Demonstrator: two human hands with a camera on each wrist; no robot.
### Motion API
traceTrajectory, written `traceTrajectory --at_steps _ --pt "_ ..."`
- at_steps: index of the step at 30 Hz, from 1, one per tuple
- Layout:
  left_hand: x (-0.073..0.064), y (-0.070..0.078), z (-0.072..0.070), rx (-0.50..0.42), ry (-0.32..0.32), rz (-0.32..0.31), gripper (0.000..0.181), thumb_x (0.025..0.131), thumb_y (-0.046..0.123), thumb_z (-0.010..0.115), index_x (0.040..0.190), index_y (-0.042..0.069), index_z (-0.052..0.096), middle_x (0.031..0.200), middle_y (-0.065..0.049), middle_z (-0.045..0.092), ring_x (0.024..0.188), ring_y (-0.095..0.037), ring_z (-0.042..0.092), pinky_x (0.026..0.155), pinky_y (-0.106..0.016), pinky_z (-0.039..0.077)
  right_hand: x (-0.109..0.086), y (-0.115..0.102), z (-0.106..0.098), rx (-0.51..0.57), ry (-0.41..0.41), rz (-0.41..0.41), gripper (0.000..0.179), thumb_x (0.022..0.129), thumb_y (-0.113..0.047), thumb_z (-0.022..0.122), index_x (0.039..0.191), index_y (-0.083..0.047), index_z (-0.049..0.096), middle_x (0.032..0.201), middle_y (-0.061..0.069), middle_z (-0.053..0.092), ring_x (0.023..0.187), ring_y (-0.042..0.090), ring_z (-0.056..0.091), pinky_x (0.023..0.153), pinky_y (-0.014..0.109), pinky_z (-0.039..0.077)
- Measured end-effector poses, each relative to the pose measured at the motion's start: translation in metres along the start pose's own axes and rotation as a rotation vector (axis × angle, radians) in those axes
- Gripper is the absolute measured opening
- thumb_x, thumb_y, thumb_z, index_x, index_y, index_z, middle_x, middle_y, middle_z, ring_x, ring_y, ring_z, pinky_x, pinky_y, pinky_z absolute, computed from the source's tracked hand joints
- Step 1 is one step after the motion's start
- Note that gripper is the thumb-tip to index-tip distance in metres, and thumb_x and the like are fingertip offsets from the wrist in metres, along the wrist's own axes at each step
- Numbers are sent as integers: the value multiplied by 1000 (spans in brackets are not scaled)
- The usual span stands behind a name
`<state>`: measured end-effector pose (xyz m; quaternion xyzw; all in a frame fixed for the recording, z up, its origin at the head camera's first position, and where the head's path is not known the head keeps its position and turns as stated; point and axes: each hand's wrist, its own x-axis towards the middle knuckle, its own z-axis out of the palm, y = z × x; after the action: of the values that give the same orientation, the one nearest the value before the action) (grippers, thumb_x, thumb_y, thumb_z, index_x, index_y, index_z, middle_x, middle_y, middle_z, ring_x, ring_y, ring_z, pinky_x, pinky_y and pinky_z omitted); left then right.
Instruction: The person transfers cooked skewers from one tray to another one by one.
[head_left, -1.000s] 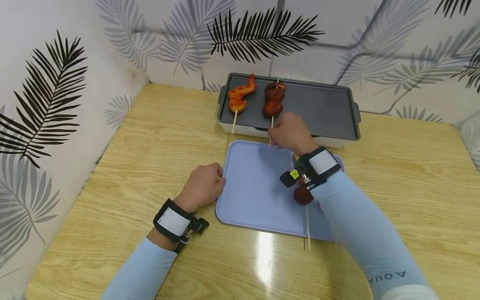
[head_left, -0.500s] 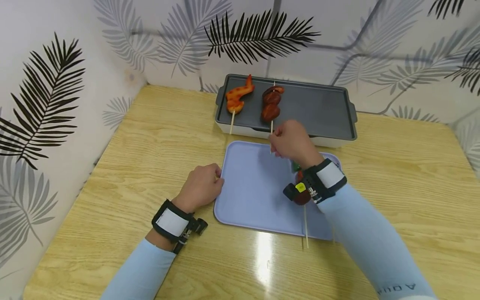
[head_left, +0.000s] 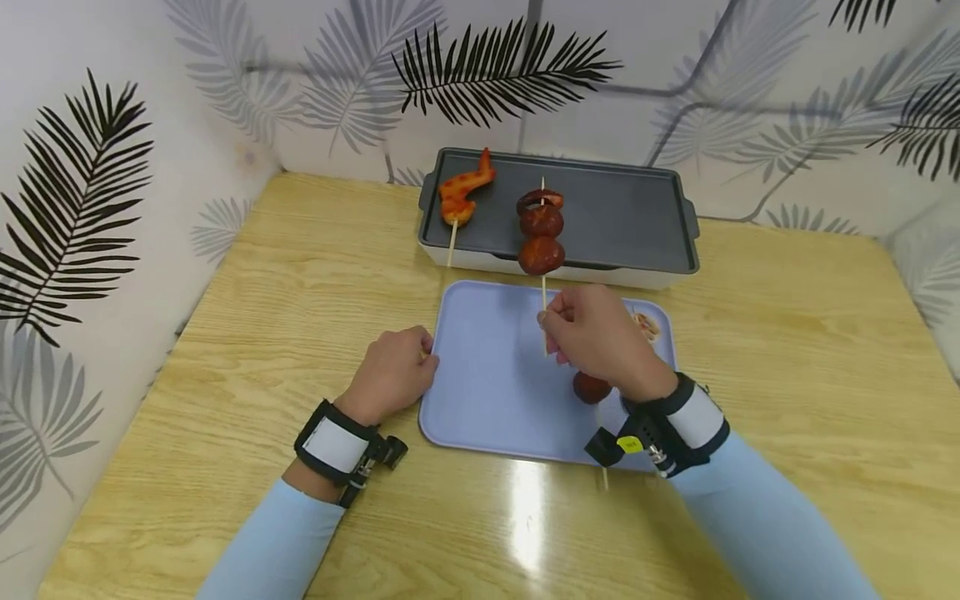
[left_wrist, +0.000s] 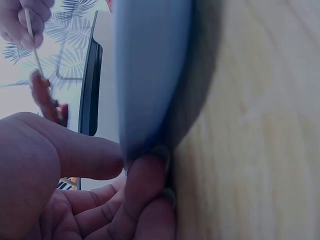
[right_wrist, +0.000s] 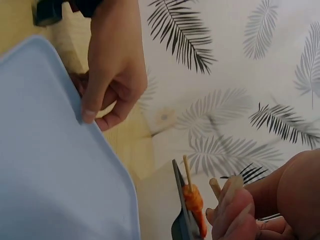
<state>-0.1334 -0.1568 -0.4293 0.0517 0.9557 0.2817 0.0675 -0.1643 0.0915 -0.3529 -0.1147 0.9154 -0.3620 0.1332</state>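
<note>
My right hand (head_left: 600, 337) pinches the wooden stick of a skewer (head_left: 542, 255) threaded with glossy brown round pieces and a curled piece at the top. In the head view, the skewer overlaps the front edge of the dark grey griddle (head_left: 615, 208); the left wrist view shows it raised. With thumb above and fingertips below, my left hand (head_left: 390, 377) grips the left rim of a lavender-blue tray (head_left: 487, 367). On the tray another skewer with a brown ball (head_left: 592, 387) is partly hidden by my right hand and wrist.
An orange chicken-wing skewer (head_left: 459, 193) lies at the griddle's left end, its stick over the front edge. A pale food piece (head_left: 647, 325) sits in the tray's far right corner. Behind the wooden table (head_left: 285, 275) stands a leaf-patterned wall (head_left: 330, 75).
My right hand has drawn the brown skewer back from the griddle toward me, over the tray. My left hand keeps its place on the tray rim.
</note>
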Motion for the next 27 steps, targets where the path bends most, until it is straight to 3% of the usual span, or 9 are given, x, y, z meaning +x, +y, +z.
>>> traceTrajectory --at_steps 9,27 --pt "0 -2 0 -6 -24 -4 19 93 16 57 96 -1 65 58 -1 52 51 -14 50 48 -27 37 -40 10 17 31 50 -37 26 96 -20 56 79 -5 67 57 1 61 50 16 57 48 31 41" --pt "2 4 -2 12 -32 25 17 92 15 56 91 0 63 57 -1 50 51 -15 50 48 -28 37 -92 33 37 71 4 18 22 95 -16 58 78 -5 65 56 -3 58 48 12 52 44 24 36"
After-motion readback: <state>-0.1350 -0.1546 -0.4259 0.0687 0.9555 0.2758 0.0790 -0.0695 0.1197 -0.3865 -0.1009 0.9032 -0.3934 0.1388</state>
